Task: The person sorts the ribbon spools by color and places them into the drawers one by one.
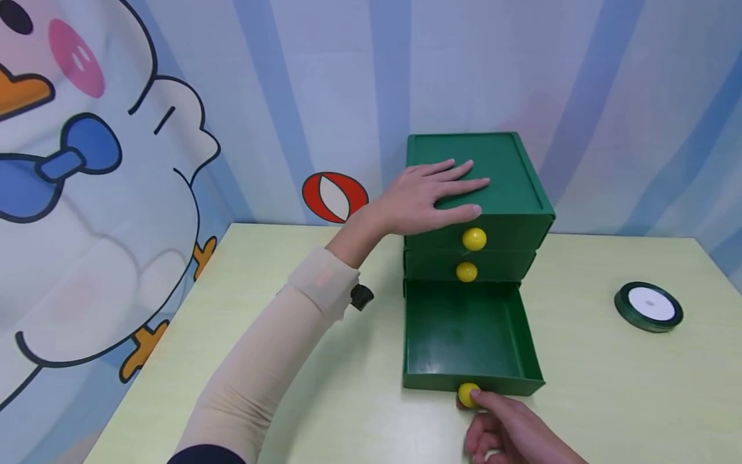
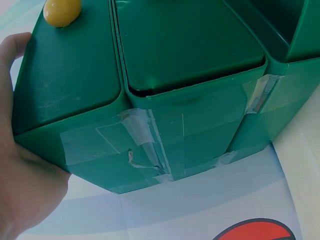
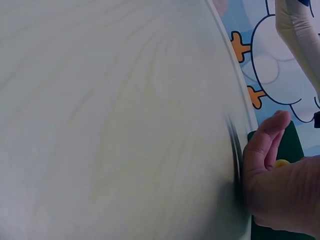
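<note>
A green three-drawer chest (image 1: 504, 187) stands at the back of the pale table (image 1: 608, 386). My left hand (image 1: 452, 193) lies flat on its top, fingers straight; the left wrist view shows the palm (image 2: 25, 190) against the chest's taped side (image 2: 165, 145). The bottom drawer (image 1: 464, 335) is pulled far out and shows nothing inside. My right hand (image 1: 474, 405) pinches that drawer's yellow knob (image 1: 467, 393) at the front. The two upper drawers are shut, each with a yellow knob (image 1: 474, 238). In the right wrist view the right hand (image 3: 280, 185) curls over a sliver of the knob (image 3: 281, 163).
A roll of dark green ribbon (image 1: 649, 306) lies on the table to the right of the chest. A cartoon duck backdrop (image 1: 104, 193) runs along the left side and the back. A small black object (image 1: 361, 297) hangs at my left wrist.
</note>
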Tool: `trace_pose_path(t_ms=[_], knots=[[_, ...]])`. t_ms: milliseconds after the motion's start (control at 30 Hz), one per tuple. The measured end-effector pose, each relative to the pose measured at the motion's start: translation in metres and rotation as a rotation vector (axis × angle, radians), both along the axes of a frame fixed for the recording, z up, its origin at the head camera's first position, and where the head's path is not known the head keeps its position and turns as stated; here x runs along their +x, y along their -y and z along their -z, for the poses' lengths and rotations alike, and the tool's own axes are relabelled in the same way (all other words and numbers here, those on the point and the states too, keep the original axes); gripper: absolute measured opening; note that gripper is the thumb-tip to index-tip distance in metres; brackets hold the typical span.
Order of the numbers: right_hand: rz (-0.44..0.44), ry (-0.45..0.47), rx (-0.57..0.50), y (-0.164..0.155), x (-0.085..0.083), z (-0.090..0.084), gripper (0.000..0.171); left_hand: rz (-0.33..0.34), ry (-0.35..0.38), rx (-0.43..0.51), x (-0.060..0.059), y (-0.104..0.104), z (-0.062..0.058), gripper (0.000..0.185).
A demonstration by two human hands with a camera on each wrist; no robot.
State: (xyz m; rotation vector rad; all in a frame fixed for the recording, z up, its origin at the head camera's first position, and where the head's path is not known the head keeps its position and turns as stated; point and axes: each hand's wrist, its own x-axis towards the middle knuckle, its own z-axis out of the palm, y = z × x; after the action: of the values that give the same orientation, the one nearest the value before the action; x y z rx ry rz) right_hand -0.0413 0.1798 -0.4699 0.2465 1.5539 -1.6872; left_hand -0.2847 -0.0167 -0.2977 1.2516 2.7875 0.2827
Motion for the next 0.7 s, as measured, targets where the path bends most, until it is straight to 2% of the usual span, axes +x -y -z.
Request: trace_pose_path(t_ms=[200,333,433,567,700], knots=[[-0.146,-0.035,-0.052,-0.012,0.0,-0.006,0.041,0.002,-0.002,0.006,-0.001,0.0,0.001,0.063],[-0.267,-0.098,-0.043,-0.025,0.0,-0.015,0.042,0.001,-0.003,-0.002,0.0,0.001,0.001,0.063],[-0.329,-0.174,-0.042,-0.037,-0.006,-0.025,0.045,-0.001,-0.006,-0.006,0.0,0.001,0.0,0.063],[-0.402,-0.308,-0.062,-0.056,-0.02,-0.042,0.04,-0.001,-0.009,-0.001,0.0,0.001,0.0,0.063],[-0.421,-0.441,0.047,-0.073,-0.029,-0.058,0.031,0.001,-0.005,-0.005,0.0,0.002,0.002,0.064]])
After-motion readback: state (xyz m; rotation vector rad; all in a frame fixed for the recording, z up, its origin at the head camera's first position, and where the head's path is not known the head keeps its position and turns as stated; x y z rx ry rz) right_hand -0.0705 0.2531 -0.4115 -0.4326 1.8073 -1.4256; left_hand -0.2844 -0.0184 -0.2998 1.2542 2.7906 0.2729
